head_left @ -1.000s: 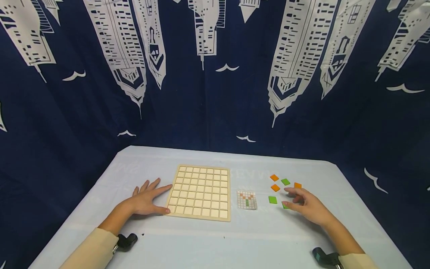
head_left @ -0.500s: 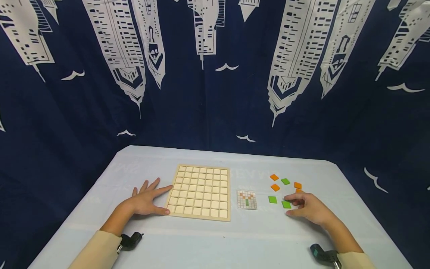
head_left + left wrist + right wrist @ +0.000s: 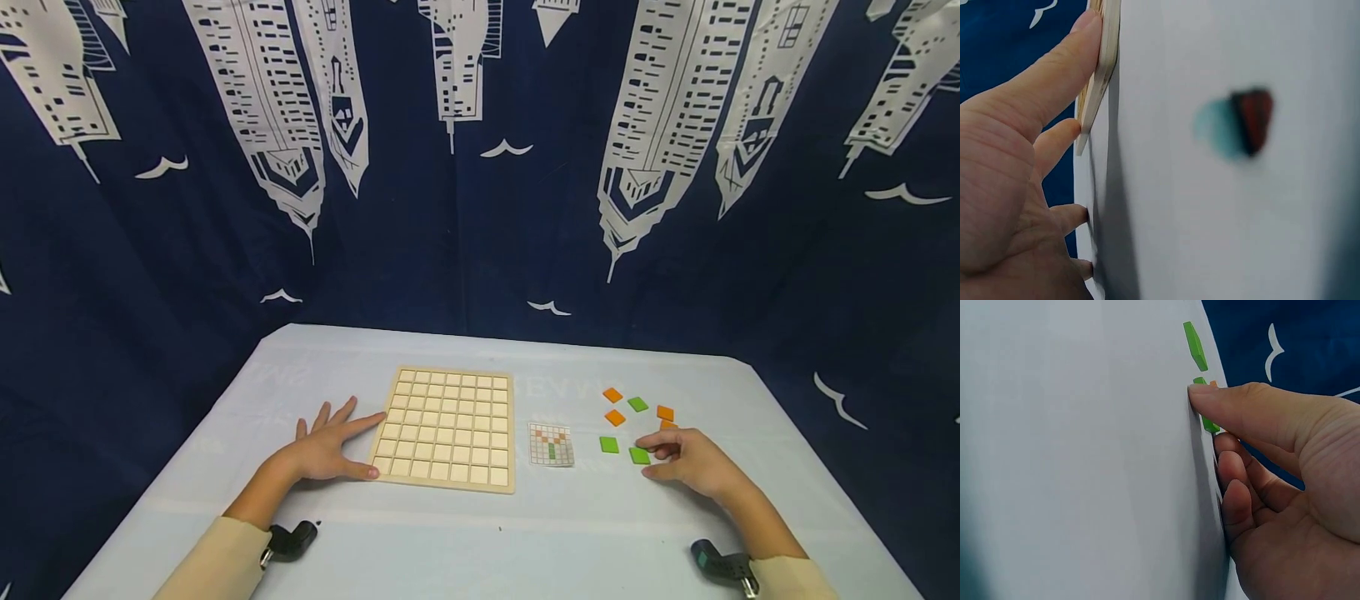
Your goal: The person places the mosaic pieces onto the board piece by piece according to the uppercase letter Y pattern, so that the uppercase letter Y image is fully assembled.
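Note:
My left hand (image 3: 326, 450) lies spread at the left edge of a pale wooden grid board (image 3: 446, 490), thumb and index fingertip touching its frame. In the left wrist view the thumb (image 3: 1063, 69) lies along the board's side (image 3: 1110, 44). My right hand (image 3: 690, 462) is low over the table at the right, thumb and index finger on either side of a flat green square tile (image 3: 640, 456). The right wrist view has the thumb (image 3: 1241, 406) overlapping that tile (image 3: 1210, 423), the other fingers curled below. Another green tile (image 3: 609, 445) lies just left of it.
A small printed card (image 3: 551, 445) with a coloured grid pattern lies right of the board. Farther back are orange tiles (image 3: 612, 395) and a green tile (image 3: 637, 404). One orange tile (image 3: 667, 425) is partly hidden by my right hand. A dark-blue patterned curtain (image 3: 465, 233) hangs behind the white table.
My right hand has come down and slightly right, its thumb shifting to the near side of the green tile and uncovering it. My left hand and the board have stayed in place.

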A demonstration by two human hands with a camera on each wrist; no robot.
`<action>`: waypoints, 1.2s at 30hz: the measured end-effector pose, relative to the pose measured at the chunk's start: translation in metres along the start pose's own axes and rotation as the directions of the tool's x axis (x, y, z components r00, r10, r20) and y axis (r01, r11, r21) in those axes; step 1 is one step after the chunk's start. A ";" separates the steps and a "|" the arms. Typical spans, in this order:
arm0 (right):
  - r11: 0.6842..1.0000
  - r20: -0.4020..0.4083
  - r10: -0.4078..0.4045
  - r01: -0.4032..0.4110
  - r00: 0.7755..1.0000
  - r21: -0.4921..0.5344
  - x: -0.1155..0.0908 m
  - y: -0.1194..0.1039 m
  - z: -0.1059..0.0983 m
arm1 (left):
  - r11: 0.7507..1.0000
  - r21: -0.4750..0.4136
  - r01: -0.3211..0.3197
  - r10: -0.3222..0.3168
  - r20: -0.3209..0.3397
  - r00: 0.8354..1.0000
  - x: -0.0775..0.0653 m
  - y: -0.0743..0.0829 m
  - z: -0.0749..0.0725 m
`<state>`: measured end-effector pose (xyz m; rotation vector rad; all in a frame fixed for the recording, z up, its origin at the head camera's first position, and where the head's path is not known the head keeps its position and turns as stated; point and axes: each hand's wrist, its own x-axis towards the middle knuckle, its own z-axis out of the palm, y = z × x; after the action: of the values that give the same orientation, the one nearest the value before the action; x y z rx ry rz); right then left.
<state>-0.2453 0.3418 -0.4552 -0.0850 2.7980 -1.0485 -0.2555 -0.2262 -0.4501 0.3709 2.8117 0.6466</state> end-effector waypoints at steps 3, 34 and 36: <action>1.000 -0.001 0.008 -0.008 1.000 0.020 0.000 0.000 -0.001 | 1.000 -0.009 0.002 -0.002 -0.001 1.000 0.000 0.000 0.000; 0.999 -0.023 0.041 -0.041 0.999 0.025 0.002 0.002 0.000 | 0.999 -0.037 0.000 0.000 0.006 1.000 0.000 -0.001 -0.001; 0.999 -0.028 0.041 -0.041 0.999 0.013 0.003 0.003 0.001 | 0.999 -0.038 0.000 0.000 0.006 1.000 0.000 -0.001 -0.001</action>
<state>-0.2478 0.3433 -0.4576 -0.0115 2.8054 -1.0654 -0.2560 -0.2278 -0.4497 0.3648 2.7898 0.6963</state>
